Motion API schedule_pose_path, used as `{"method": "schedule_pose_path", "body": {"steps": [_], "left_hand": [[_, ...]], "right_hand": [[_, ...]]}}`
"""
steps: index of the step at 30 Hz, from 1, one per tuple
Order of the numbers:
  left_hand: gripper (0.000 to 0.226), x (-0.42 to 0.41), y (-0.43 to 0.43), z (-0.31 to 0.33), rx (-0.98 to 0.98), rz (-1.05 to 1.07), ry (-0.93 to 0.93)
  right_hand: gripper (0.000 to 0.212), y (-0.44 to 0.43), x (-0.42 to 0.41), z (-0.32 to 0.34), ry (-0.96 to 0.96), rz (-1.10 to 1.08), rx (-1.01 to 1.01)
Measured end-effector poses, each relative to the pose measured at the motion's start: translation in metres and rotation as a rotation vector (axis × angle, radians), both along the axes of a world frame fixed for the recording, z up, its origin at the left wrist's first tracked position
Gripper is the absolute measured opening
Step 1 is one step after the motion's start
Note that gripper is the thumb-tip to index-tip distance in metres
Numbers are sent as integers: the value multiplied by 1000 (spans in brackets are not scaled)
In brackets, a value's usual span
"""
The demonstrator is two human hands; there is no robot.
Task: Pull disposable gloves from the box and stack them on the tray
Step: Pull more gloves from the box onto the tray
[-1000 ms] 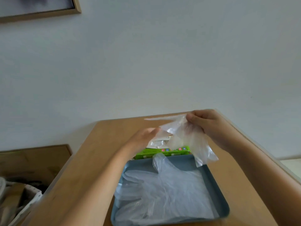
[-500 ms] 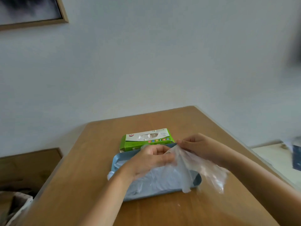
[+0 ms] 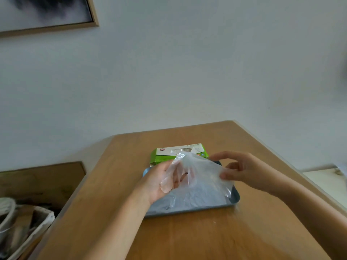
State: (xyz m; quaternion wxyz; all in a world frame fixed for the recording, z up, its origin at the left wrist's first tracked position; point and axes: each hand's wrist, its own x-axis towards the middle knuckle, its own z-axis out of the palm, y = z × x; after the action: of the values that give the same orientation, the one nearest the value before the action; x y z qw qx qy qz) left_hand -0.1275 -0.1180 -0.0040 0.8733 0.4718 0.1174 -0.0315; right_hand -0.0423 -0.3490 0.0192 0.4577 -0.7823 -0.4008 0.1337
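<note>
A clear plastic glove is stretched between both hands above the blue tray. My left hand lies palm up under its left part, fingers inside or beneath the film. The glove's right edge is pinched by my right hand. More clear gloves lie flat in the tray under it. The green and white glove box stands just behind the tray, with a bit of film showing at its top slot.
The tray and box sit on a wooden table, whose right edge runs close to my right arm. A basket with clutter stands low at the left. A framed picture hangs on the wall.
The glove has come down from in front of the box to just over the tray. My hands have drawn apart and spread it, the left palm turning up beneath it.
</note>
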Motion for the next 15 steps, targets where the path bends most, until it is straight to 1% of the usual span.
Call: {"method": "schedule_pose_path", "body": {"steps": [2,4,6,8,9,10,11,13,15], "left_hand": [[28,-2,3,-2,-38,12,17],[27,-8,2,0,-101,-8,-2],[27,-13,4,1,-150,-27,-38],[28,-16,9,1,-146,-34,-74],[34,-18,12,1,-177,-38,-96],[38,-19,13,0,-189,-35,-107],[36,-20,15,0,-190,-29,-108],[19,-22,17,-2,-139,24,-110],[20,-23,17,-2,-99,91,-111]], "right_hand": [[29,5,1,-2,-17,-77,81],[31,10,2,-4,-81,-121,114],[42,13,4,-8,-140,-92,67],[58,14,5,-8,-139,-12,21],[64,14,4,-8,-131,25,0],[68,14,4,-7,-125,54,-18],[70,14,3,-6,-124,78,-37],[67,14,1,-5,-95,97,-60],[54,15,-1,-6,-40,48,-32]]}}
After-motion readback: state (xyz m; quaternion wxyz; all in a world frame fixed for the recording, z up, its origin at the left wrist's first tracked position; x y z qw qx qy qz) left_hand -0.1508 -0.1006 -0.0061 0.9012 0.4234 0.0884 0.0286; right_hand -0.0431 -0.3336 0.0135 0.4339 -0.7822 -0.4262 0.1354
